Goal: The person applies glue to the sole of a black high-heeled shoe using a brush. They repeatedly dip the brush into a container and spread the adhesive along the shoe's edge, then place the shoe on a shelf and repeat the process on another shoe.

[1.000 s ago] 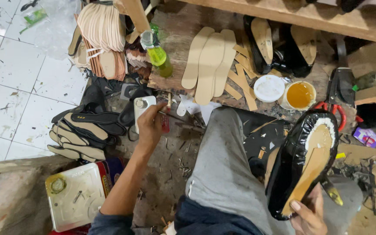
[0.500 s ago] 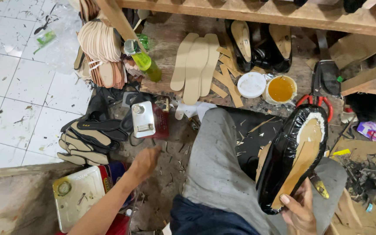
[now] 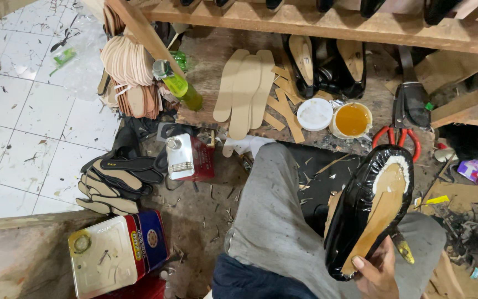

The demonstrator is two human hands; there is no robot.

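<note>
Black shoe, sole side up, tan insole showing, resting over my right knee, toe pointing at the red-handled pliers. My right hand grips its heel end from below, thumb on the insole. Left hand out of frame.

Shoe on right knee; tin left; glue pot behind
</note>
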